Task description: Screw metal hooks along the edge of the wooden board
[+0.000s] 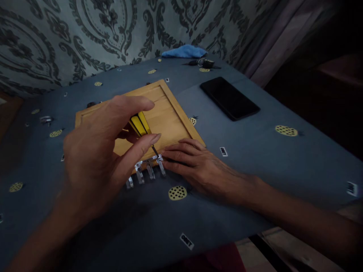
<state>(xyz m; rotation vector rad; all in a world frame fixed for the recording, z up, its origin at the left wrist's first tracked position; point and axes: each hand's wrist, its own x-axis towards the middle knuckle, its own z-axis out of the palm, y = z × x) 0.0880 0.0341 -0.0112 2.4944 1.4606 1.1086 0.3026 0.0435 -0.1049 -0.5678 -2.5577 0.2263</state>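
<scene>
My left hand point(104, 147) is closed around the yellow and black handle of a screwdriver point(140, 124), thumb and forefinger on either side of it. The shaft slants down and its tip meets a row of shiny metal hooks point(150, 170) along the near edge of a wooden panel point(172, 109). Flat across the panel's near right corner lies my right hand point(190, 158), fingers stretched out, fingertips beside the hook at the right end. The panel has a raised border, and my left hand hides much of its left part.
On the right lies a black phone point(229, 98). Keys point(202, 63) and a blue cloth point(184, 51) are at the back, by the patterned curtain point(113, 30). A small metal piece point(46, 120) sits at left on the blue tablecloth point(255, 151), which has pineapple prints.
</scene>
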